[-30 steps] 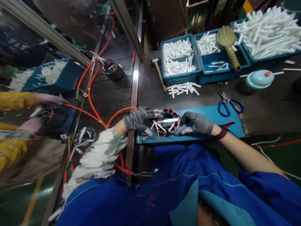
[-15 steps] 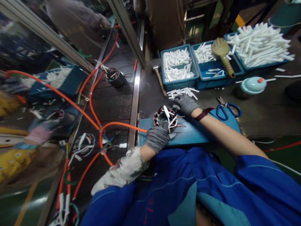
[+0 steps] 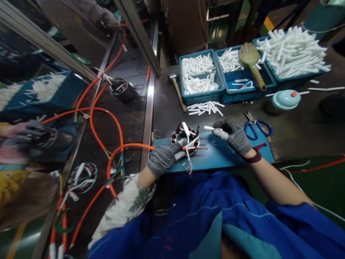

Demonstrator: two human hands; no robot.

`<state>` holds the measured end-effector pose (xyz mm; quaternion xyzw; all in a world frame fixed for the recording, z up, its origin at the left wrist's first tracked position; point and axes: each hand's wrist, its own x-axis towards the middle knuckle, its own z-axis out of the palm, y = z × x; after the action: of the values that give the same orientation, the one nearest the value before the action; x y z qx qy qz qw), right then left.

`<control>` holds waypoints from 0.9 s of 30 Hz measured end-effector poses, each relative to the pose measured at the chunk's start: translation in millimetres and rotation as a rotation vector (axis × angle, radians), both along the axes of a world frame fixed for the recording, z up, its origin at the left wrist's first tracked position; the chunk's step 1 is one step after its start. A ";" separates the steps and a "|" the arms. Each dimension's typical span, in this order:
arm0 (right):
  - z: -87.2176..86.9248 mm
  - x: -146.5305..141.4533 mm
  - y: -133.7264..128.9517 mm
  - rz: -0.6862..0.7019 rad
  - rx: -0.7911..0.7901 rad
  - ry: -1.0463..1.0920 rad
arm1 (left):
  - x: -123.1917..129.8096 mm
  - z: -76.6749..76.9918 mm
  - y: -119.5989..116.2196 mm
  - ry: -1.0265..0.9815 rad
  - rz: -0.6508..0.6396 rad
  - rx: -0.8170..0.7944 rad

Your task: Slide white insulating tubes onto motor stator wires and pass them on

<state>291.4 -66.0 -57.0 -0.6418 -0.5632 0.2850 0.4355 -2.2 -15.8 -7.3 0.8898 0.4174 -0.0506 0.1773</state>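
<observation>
White tubes (image 3: 199, 64) are held in three blue bins (image 3: 202, 98) on the dark surface (image 3: 166, 108). One tube (image 3: 208, 127) is pinched in the right hand (image 3: 234, 136)'s closed grip; one wound stator (image 3: 177, 135), on the blue mat (image 3: 215, 153), is clasped by the left hand (image 3: 165, 156).

Free lane: bare blue board (image 3: 212, 154) between wound ring (image 3: 176, 136) and right hand (image 3: 233, 136), narrowed by two leads jutting rightward from the ring and by the white tube (image 3: 208, 127) pointing left from the fingers. Beyond the ring, a dark tabletop strip (image 3: 167, 118) gives passage up to the loose tubes (image 3: 206, 108), which lie before the left bin (image 3: 202, 97); hammer (image 3: 178, 91) bounds this on the left. Right side: scissors (image 3: 257, 126) just beside the right hand, lidded cup (image 3: 285, 100) beyond. Scoop (image 3: 253, 66) obstructs part of the middle bin (image 3: 234, 94) from above. Left approach: orange cable (image 3: 132, 145) crosses the metal rail (image 3: 148, 118) toward the left hand (image 3: 165, 156).
</observation>
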 end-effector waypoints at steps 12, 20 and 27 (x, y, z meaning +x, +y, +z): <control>-12.9 1.9 -23.0 0.033 -0.158 0.255 | -3.3 -4.0 0.2 0.036 -0.142 0.074; -11.9 -22.1 -8.7 0.215 -0.006 0.033 | -0.1 -2.6 -0.4 0.124 -0.161 0.088; -10.4 -23.6 6.8 0.396 -0.163 0.083 | 7.0 0.9 -1.6 0.183 -0.187 0.107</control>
<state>267.8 -59.2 -67.4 -0.5394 -0.6349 0.4358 0.3405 4.8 -17.4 -6.5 0.9247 0.3492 -0.1255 0.0852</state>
